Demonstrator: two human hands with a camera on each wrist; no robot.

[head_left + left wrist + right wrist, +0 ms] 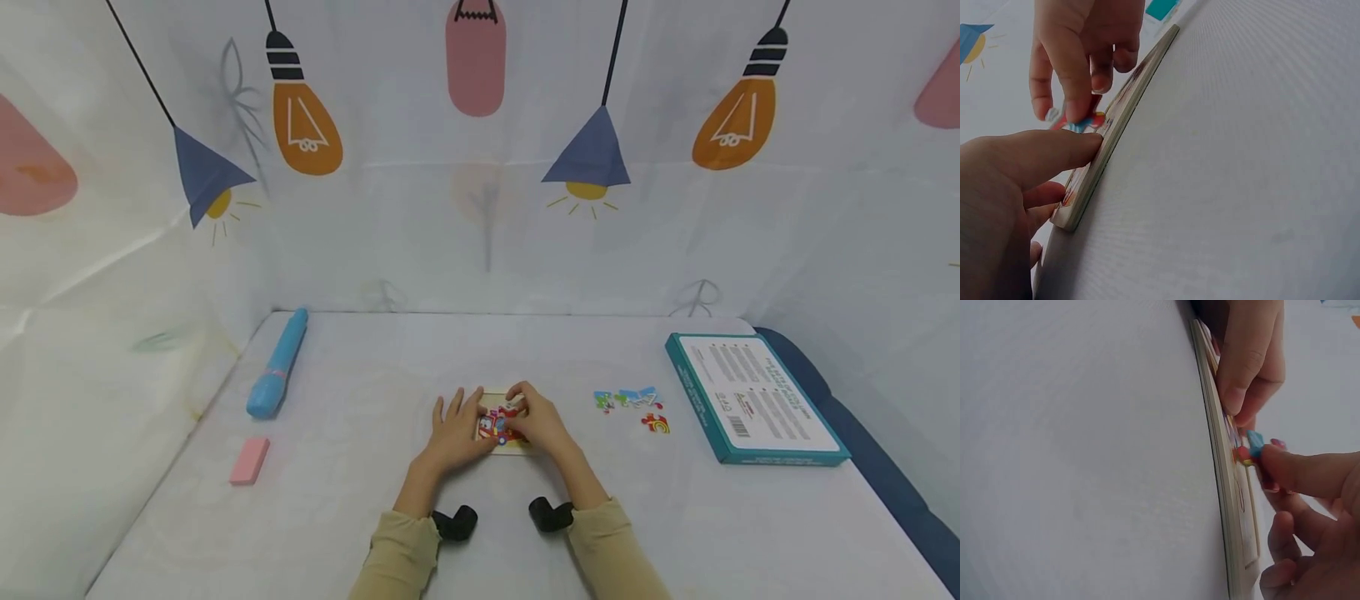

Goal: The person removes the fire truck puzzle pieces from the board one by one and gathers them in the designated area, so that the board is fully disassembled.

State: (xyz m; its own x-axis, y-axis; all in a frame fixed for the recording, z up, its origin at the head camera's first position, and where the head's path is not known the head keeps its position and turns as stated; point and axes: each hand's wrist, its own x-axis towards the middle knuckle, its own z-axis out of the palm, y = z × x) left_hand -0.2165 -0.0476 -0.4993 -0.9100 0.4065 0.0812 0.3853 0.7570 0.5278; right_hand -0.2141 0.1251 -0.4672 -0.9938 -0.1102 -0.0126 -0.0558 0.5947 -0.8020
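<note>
A small wooden jigsaw board with a red vehicle picture lies flat on the white table. My left hand rests over its left side, fingers spread and fairly straight. The thumb of that hand touches the board near its front edge. Over the board's right part, my right hand pinches a jigsaw piece between thumb and fingers. Red, blue and yellow show on this piece, tilted close over the board. Part of the picture is hidden under both hands.
Several loose jigsaw pieces lie right of the board. Farther right is a teal-edged box with a white printed face. At the left are a blue toy microphone and a pink block. A patterned white curtain hangs behind the table.
</note>
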